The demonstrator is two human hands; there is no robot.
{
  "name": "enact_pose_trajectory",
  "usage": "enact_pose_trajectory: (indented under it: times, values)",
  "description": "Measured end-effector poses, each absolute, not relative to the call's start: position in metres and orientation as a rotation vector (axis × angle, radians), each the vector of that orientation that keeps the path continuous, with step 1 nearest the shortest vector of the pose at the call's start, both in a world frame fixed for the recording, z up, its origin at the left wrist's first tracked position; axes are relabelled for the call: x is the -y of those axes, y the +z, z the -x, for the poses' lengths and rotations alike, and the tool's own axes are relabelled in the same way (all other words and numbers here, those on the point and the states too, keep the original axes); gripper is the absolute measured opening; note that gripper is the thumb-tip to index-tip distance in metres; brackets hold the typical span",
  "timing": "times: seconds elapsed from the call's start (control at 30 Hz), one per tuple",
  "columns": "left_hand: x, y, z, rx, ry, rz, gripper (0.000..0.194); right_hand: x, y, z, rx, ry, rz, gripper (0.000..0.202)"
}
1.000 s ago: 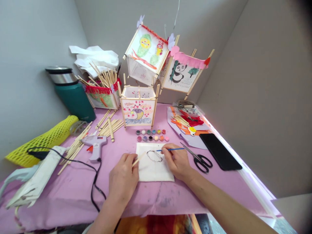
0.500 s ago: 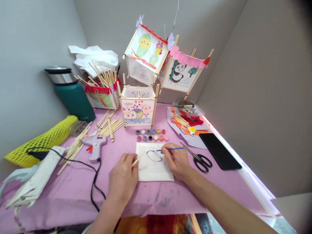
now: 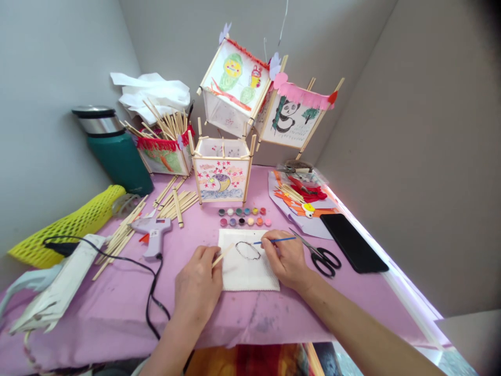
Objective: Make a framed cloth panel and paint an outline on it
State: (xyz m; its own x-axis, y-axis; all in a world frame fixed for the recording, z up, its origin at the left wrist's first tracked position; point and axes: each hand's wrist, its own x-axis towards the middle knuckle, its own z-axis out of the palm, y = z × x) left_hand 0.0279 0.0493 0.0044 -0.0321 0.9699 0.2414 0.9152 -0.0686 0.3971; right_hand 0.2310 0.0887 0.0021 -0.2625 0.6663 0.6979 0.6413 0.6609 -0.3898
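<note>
A white sheet (image 3: 246,274) lies on the pink-covered table (image 3: 250,324), with a thin dark oval outline (image 3: 248,250) drawn on its upper half. My right hand (image 3: 285,258) pinches a thin blue brush (image 3: 278,239) at the sheet's right side; the brush tip points left, near the oval's upper right edge. At the left edge of the sheet, my left hand (image 3: 199,282) is closed on a pale wooden stick (image 3: 223,255) that points toward the oval. Two rows of small paint pots (image 3: 241,221) sit just behind the sheet.
Scissors (image 3: 325,261) and a black phone (image 3: 353,243) lie at right. A paper lantern (image 3: 221,180) stands behind the paints, with others above. Left are a glue gun (image 3: 154,235), its cord, sticks (image 3: 178,206) and a teal bottle (image 3: 119,156).
The brush tip has shifted slightly right along the oval's upper edge. My left hand and its stick have barely moved.
</note>
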Motion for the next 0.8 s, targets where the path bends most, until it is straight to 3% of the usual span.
enact_pose_trajectory:
  times: [0.8]
  values:
    - [-0.0483, 0.0034, -0.0265, -2.067, 0.691, -2.087, 0.024, -0.0866, 0.0094, -0.2315, 2.027, -0.171, 0.900, 0.014]
